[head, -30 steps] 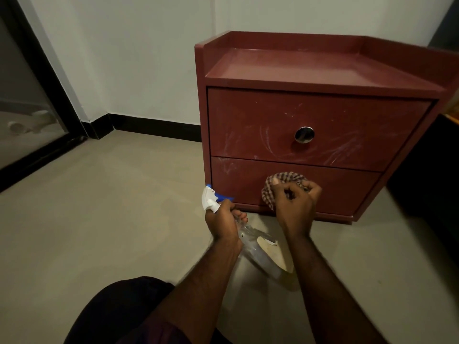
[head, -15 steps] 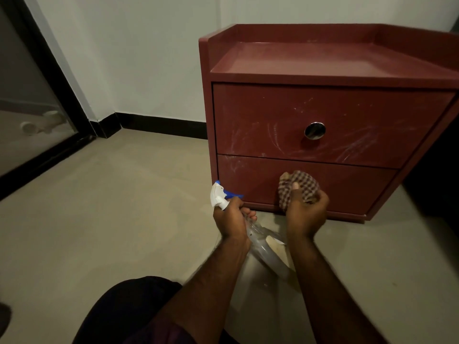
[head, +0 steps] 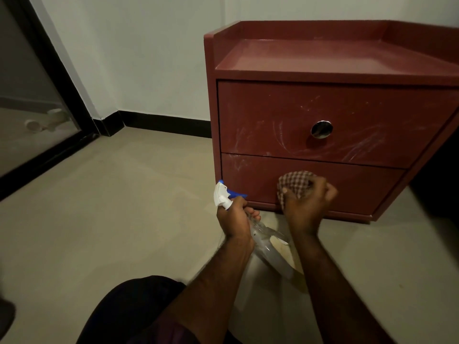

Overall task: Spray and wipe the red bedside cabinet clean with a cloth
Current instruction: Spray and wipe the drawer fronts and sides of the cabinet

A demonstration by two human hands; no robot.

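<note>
I am pressing the checked cloth [head: 294,182] against the lower drawer [head: 360,189] of the red bedside cabinet [head: 213,100], a little left of its middle and near its bottom edge, with my right hand [head: 308,207] bunched tightly around the fabric. My left hand [head: 234,219] is gripping the neck of the spray bottle [head: 268,247] just beside it, close to the cabinet's lower left front corner. Its white and blue head is raised and its clear body is slanting back toward me above the floor [head: 124,194]. I am judging the job as only partly done. The lower drawer is looking fairly even around the cloth, though pale smears are showing at its upper left corner. The upper drawer [head: 273,115] is carrying whitish streaks on both sides of the round knob [head: 321,129], and the top shelf [head: 310,58] is looking dull and dusty. So those surfaces, and probably the sides, are waiting for spray and wiping. Whether the wood under the cloth is wet, I cannot tell.
</note>
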